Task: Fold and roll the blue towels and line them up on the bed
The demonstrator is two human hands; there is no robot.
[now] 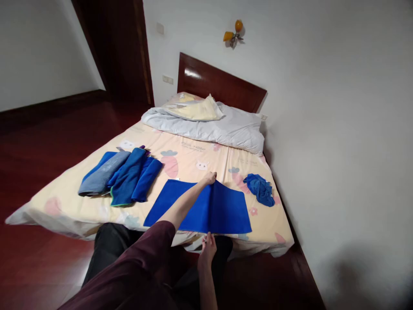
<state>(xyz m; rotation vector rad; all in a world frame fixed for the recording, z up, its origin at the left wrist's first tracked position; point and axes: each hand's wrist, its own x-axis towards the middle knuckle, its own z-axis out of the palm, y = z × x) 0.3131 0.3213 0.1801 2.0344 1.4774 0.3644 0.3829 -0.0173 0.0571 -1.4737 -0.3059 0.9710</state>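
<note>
A blue towel lies spread across the near part of the bed, with a raised crease running through its middle. At the far edge of that crease, my left hand is closed on the towel, its arm stretched over the cloth. Directly opposite, my right hand pinches the near edge by the side of the bed. Left of it sit several folded or rolled towels in blue and grey-blue, one with a green edge. A crumpled blue cloth rests to the right.
The bed has a patterned peach sheet. A bunched pale quilt and a yellow pillow lie by the dark wooden headboard. A white wall runs close along the right side; reddish floor is on the left.
</note>
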